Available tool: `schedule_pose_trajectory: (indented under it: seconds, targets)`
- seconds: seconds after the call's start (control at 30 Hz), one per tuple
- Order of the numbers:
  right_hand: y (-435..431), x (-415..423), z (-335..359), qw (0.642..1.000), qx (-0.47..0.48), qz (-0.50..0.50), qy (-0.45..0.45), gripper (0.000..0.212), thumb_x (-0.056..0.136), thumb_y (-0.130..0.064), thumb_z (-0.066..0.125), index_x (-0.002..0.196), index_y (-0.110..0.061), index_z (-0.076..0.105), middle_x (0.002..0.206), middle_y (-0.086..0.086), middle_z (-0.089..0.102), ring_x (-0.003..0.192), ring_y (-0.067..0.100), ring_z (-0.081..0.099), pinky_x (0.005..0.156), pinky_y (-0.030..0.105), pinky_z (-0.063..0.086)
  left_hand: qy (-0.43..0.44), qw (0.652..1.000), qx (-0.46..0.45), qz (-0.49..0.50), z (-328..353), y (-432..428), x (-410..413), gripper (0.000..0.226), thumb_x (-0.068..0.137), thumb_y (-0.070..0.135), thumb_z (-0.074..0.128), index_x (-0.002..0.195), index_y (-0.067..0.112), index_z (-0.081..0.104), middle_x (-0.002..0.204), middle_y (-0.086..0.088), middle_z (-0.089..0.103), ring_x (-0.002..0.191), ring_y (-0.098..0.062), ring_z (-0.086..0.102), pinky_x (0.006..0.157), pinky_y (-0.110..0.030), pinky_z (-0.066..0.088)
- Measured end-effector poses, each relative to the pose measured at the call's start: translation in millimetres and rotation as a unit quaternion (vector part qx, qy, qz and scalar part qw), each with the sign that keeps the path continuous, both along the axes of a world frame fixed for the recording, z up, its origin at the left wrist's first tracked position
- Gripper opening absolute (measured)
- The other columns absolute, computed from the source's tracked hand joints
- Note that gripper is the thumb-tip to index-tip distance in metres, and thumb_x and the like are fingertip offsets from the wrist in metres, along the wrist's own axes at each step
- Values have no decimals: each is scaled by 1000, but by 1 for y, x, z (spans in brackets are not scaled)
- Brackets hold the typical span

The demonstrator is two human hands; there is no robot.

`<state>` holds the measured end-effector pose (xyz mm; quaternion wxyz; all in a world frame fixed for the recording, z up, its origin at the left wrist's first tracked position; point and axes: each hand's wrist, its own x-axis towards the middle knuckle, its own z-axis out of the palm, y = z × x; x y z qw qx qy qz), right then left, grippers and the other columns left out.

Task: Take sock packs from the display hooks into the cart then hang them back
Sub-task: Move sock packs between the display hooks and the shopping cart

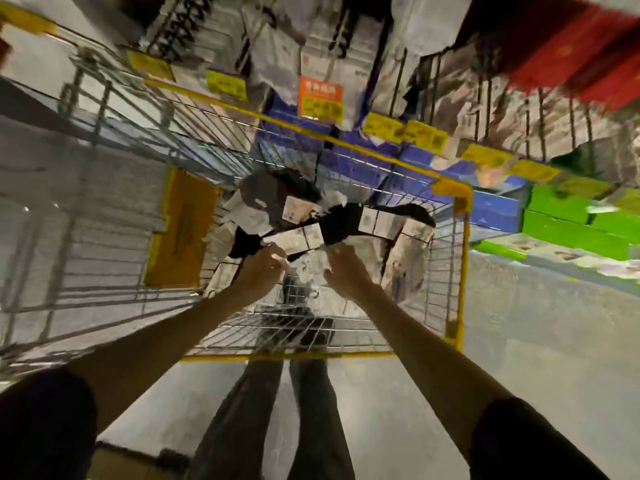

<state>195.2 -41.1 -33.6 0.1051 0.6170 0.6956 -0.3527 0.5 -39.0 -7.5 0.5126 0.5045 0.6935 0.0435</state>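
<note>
I look down into a wire shopping cart (462,268) with a yellow rim. Several sock packs (301,211), black and grey with white labels, lie heaped on its floor. My left hand (265,263) reaches into the cart and grips the near edge of a flat black-and-white sock pack (299,239). My right hand (343,266) is beside it, fingers curled round a pale, shiny sock pack (311,268) low in the cart. More sock packs (277,53) hang from the display hooks beyond the cart's far side. The whole view is blurred.
A second cart (104,109) nests on the left, with a yellow panel (181,226). Yellow price tags (225,85) line the display. Blue boxes (495,209) and green boxes (575,220) sit on low shelves at right; red packs (581,43) hang top right. My legs stand behind the cart.
</note>
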Motion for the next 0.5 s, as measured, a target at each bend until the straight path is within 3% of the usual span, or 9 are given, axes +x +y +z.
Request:
schedule_pose_trajectory:
  seconds: [0.07, 0.13, 0.2, 0.3, 0.37, 0.43, 0.5]
  targets:
    - [1, -7, -32, 1000, -1, -3, -6, 60, 90, -16, 55, 146, -13, 33, 141, 18, 38, 127, 34, 36, 99, 39, 38, 18, 1000, 0, 5, -36, -11, 0, 19, 96, 0, 48, 104, 14, 56, 70, 2, 52, 58, -15, 49, 48, -12, 35]
    - [7, -15, -69, 999, 7, -39, 6, 64, 86, -14, 59, 145, -14, 35, 139, 19, 37, 126, 35, 37, 101, 41, 39, 48, 998, -33, -26, -79, -18, -2, 27, 94, 5, 49, 114, 20, 60, 88, -5, 63, 74, -28, 62, 61, -25, 46]
    - [13, -26, -98, 998, 40, -44, 19, 69, 84, -11, 62, 147, -15, 34, 144, 20, 31, 132, 37, 31, 106, 44, 35, 59, 995, -71, -49, -105, -26, -6, 36, 93, 10, 50, 126, 25, 55, 105, -8, 68, 86, -28, 66, 75, -36, 54]
    - [23, -43, -125, 996, 81, 18, -9, 77, 86, -9, 63, 152, -16, 25, 156, 24, 13, 144, 42, 12, 117, 50, 22, 57, 995, -74, -36, -123, -23, -5, 45, 92, 14, 51, 133, 30, 45, 120, -10, 65, 102, -30, 63, 88, -44, 53]
    - [29, -53, -140, 988, 111, 88, -55, 85, 85, -11, 67, 154, -18, 19, 158, 27, 6, 146, 45, 4, 119, 52, 13, 46, 997, -65, -6, -138, -17, -5, 48, 93, 10, 48, 138, 26, 41, 124, -14, 62, 101, -33, 63, 85, -41, 53]
    - [39, -60, -157, 968, 178, 150, -98, 96, 70, -22, 82, 151, -20, 30, 153, 32, 23, 142, 49, 19, 115, 58, 22, 28, 997, -61, 35, -154, -11, -6, 50, 93, 7, 47, 140, 21, 37, 113, -17, 61, 85, -30, 60, 73, -37, 48]
    - [52, -64, -177, 951, 208, 176, -143, 93, 54, -28, 90, 139, -22, 51, 139, 30, 47, 130, 49, 43, 106, 59, 38, 18, 995, -64, 70, -169, -7, -7, 47, 93, 7, 48, 137, 20, 39, 104, -11, 59, 80, -24, 56, 69, -36, 46]
